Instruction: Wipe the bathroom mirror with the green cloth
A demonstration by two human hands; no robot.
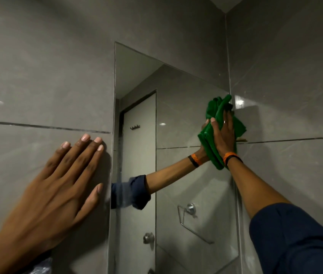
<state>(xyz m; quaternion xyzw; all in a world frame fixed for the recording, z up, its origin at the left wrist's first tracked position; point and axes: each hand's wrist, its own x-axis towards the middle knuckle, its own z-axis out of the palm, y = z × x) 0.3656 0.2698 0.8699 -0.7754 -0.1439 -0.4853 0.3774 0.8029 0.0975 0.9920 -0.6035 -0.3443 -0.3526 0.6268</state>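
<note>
Against the mirror (176,107), straight fingers (228,125) press green cloth (213,107).

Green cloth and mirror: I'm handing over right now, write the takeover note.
Left hand: open, flat on the wall tile left of the mirror.
Right hand: flat, pressing the bunched green cloth on the upper part of the mirror's right edge.
Done: cannot tell how much is wiped.
Left: hazy streaks show along the left edge; work the cloth across and down.

The right hand (223,135) presses a crumpled green cloth (214,139) against the frameless wall mirror's (176,115) right edge; the left hand (57,180) lies flat on grey wall tile (37,76).
</note>
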